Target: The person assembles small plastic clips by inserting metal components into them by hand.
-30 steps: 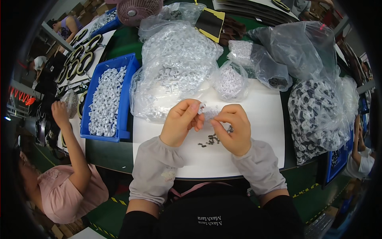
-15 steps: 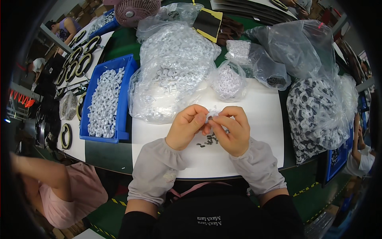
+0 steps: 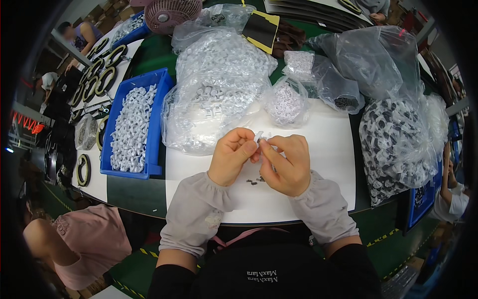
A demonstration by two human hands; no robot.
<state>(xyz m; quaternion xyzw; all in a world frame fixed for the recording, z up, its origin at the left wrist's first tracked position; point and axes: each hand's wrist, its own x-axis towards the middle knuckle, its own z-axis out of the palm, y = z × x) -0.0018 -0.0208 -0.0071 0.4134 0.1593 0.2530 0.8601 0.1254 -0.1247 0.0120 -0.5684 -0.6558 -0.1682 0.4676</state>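
Over the white sheet (image 3: 318,189) my two hands meet, fingertips together. My left hand (image 3: 231,157) is closed, pinching a small white plastic part (image 3: 258,136) between thumb and forefinger. Against the same part presses my right hand (image 3: 288,164), also closed in a pinch; anything small under its fingertips is hidden. Below the hands lie several small dark pieces (image 3: 254,182), partly covered by my right hand. Just beyond the fingers sits a clear bag of tiny white pieces (image 3: 286,104).
To the left stands a blue bin (image 3: 163,94) of white plastic parts. A large clear bag of white parts (image 3: 219,84) fills the far middle. At right is a bag of black and white parts (image 3: 396,149). A person in pink (image 3: 94,244) sits at lower left.
My right hand has shifted slightly left and turned, its fingers closing in on the white part. It now covers more of the dark pieces. The person in pink has lowered an arm.
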